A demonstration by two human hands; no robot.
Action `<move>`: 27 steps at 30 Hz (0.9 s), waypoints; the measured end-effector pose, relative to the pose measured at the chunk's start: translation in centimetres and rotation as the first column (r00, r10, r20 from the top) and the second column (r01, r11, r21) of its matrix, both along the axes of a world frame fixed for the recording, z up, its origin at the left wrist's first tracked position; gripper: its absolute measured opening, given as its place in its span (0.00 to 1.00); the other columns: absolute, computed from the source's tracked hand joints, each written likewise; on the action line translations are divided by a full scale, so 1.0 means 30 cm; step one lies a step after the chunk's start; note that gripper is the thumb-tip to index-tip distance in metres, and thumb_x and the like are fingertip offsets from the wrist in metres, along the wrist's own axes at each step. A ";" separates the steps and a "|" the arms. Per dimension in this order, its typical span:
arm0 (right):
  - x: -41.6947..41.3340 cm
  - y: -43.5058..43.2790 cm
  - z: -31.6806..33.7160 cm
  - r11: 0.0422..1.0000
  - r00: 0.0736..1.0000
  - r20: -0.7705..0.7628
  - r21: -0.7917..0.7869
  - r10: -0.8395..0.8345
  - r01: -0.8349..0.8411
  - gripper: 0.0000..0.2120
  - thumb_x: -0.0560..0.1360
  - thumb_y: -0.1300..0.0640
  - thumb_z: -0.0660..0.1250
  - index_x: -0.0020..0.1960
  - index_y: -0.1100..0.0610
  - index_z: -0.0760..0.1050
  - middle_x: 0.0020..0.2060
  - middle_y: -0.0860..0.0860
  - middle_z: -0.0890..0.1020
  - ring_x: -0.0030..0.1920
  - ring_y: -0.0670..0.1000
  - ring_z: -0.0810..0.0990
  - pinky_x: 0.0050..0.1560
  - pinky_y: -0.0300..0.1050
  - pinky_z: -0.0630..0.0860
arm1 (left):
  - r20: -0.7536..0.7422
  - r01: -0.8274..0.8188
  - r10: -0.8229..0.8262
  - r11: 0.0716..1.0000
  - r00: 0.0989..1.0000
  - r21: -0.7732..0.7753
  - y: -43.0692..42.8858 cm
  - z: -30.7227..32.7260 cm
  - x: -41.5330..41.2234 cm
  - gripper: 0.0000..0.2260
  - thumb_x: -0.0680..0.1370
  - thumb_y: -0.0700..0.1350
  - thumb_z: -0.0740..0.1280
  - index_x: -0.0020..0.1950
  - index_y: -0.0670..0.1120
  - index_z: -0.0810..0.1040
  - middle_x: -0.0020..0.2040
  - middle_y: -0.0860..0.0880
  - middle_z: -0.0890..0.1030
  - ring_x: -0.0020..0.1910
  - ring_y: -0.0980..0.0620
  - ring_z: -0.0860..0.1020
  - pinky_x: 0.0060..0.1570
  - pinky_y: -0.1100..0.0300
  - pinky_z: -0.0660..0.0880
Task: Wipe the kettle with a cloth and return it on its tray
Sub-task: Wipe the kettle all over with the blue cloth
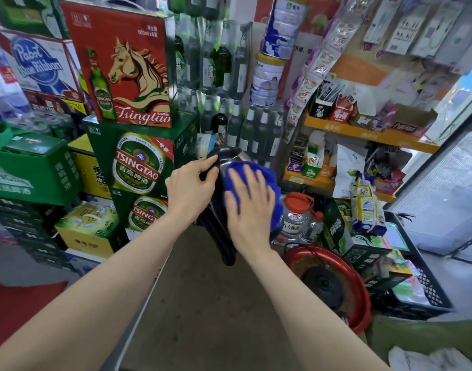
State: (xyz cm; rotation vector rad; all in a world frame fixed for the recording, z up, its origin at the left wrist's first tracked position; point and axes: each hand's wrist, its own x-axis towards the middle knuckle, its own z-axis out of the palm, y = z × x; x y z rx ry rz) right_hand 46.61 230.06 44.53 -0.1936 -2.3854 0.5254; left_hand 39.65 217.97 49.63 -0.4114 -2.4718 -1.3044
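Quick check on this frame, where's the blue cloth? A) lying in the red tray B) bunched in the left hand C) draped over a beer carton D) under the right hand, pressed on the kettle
D: the right hand lies flat on the blue cloth against the kettle, which the left hand grips in the air; the red tray holds only the black base.

The kettle (224,167) is held in mid-scene, beer cartons (138,162) stacked to its left, shelves (363,135) far right; near right, its base (324,286) sits in the tray (360,298).
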 end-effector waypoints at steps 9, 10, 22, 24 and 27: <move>-0.103 0.211 0.110 0.694 0.987 0.151 -0.706 -0.046 0.141 0.27 0.80 0.34 0.48 0.64 0.48 0.76 0.61 0.50 0.81 0.60 0.54 0.78 0.67 0.56 0.73 | -0.050 0.056 -0.055 0.998 0.997 0.018 -0.053 0.036 -0.013 0.14 0.78 0.54 0.65 0.63 0.61 0.79 0.62 0.55 0.82 0.61 0.54 0.79 0.61 0.54 0.74; -0.098 0.249 0.087 0.522 0.969 0.245 -0.824 -0.019 0.218 0.28 0.80 0.33 0.51 0.66 0.50 0.75 0.61 0.53 0.81 0.58 0.56 0.79 0.67 0.57 0.72 | -0.067 0.088 -0.087 0.996 0.994 0.009 -0.060 0.039 -0.014 0.14 0.77 0.54 0.66 0.63 0.61 0.79 0.62 0.57 0.82 0.63 0.56 0.77 0.63 0.55 0.73; -0.042 0.065 -0.035 0.640 0.994 0.045 -0.768 0.105 -0.033 0.21 0.84 0.43 0.52 0.75 0.44 0.68 0.75 0.46 0.70 0.74 0.46 0.67 0.77 0.54 0.63 | -0.161 0.197 -0.281 0.894 0.946 -0.403 0.017 -0.075 -0.009 0.13 0.75 0.54 0.70 0.60 0.55 0.83 0.60 0.53 0.83 0.59 0.53 0.81 0.53 0.57 0.78; -0.015 0.012 -0.074 0.865 0.996 0.066 -0.501 0.062 -0.021 0.23 0.84 0.42 0.50 0.77 0.43 0.63 0.79 0.45 0.63 0.78 0.46 0.59 0.79 0.53 0.58 | -0.150 0.185 -0.238 0.935 0.959 -0.302 0.015 -0.084 -0.014 0.12 0.76 0.53 0.70 0.58 0.55 0.83 0.58 0.53 0.84 0.58 0.53 0.81 0.54 0.53 0.78; 0.054 -0.014 -0.166 0.992 0.997 0.063 -0.109 -0.052 0.059 0.25 0.83 0.40 0.50 0.78 0.44 0.61 0.80 0.48 0.61 0.81 0.53 0.55 0.78 0.55 0.55 | -0.118 0.137 -0.156 0.979 0.981 -0.153 0.005 -0.067 -0.021 0.11 0.75 0.55 0.69 0.57 0.57 0.83 0.55 0.56 0.85 0.56 0.55 0.82 0.56 0.52 0.78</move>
